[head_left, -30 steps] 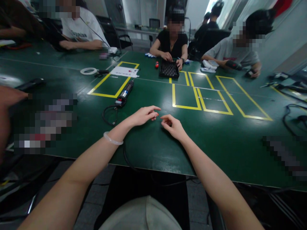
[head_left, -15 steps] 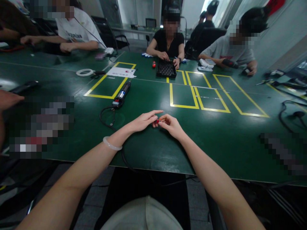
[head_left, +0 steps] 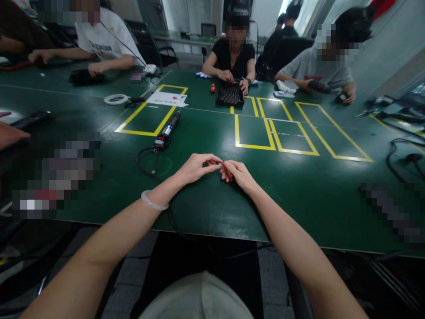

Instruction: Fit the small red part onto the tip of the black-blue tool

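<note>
A small red piece (head_left: 223, 163), too small to name, sits between my two hands just above the green table (head_left: 212, 208). My left hand (head_left: 201, 167) pinches one end of it between thumb and fingertips. From the other side my right hand (head_left: 238, 173) has its thumb and fingers closed on it, with the lower fingers curled beneath. Most of the piece is hidden by my fingers. Beyond my left hand lies a black electric screwdriver (head_left: 168, 129) with its cable looping toward me.
Yellow tape rectangles (head_left: 255, 147) mark the table. Across from me a person handles a black tray (head_left: 229, 95), with a red object (head_left: 213, 88) beside it. A white paper (head_left: 168, 99) and a white coil (head_left: 116, 99) lie at the back left. Other people sit on both sides.
My left fingers, stretched out before, have come together into a pinch on the red piece. My right hand has turned, its lower fingers now showing underneath.
</note>
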Available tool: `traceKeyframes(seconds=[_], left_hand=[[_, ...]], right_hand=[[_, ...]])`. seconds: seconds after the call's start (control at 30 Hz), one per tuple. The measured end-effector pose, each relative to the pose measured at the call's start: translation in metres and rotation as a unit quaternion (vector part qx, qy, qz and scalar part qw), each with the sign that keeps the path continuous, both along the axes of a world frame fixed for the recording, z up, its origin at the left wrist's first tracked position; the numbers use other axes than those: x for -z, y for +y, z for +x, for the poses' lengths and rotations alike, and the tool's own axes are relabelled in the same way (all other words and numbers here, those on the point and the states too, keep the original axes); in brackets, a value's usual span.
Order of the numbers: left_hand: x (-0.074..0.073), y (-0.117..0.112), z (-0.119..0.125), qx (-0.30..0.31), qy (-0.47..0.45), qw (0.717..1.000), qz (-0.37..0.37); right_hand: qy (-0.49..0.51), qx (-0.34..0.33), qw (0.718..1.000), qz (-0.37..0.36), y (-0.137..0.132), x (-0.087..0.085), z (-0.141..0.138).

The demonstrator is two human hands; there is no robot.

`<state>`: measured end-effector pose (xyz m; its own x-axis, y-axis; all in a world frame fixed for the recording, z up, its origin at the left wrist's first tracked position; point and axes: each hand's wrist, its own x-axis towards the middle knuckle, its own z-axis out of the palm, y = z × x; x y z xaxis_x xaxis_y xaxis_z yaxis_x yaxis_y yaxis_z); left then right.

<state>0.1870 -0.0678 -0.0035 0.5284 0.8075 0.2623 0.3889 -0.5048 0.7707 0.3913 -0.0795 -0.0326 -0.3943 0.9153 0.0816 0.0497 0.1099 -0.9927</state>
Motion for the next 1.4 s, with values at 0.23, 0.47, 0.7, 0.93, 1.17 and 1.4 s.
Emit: traceKeyframes(seconds=[0.23, 0.47, 0.7, 0.93, 1.17, 1.4], left_hand=[[0.002, 0.002, -0.003, -0.024, -0.015, 1.0, -0.005], [0.002, 0.007, -0.008, -0.054, 0.105, 0.992, 0.039], [-0.005, 0.048, -0.075, -0.364, 0.258, 0.879, 0.167], [0.013, 0.082, -0.151, -0.383, 0.368, 0.847, -0.004], [0.012, 0.075, -0.128, -0.354, 0.37, 0.859, 0.034], [0.01, 0.045, -0.081, -0.305, 0.354, 0.882, 0.061]], right_hand=[[0.057, 0.019, 0.998, 0.017, 0.0, 0.006, -0.003], [0.026, 0.029, 0.999, 0.037, 0.0, 0.007, -0.002], [0.005, 0.065, 0.996, 0.063, 0.003, 0.009, 0.001], [-0.044, 0.095, 0.989, 0.103, 0.004, 0.011, 0.002], [-0.027, 0.086, 0.993, 0.079, 0.005, 0.013, 0.001], [-0.088, 0.102, 0.983, 0.124, 0.006, 0.01, 0.004]])
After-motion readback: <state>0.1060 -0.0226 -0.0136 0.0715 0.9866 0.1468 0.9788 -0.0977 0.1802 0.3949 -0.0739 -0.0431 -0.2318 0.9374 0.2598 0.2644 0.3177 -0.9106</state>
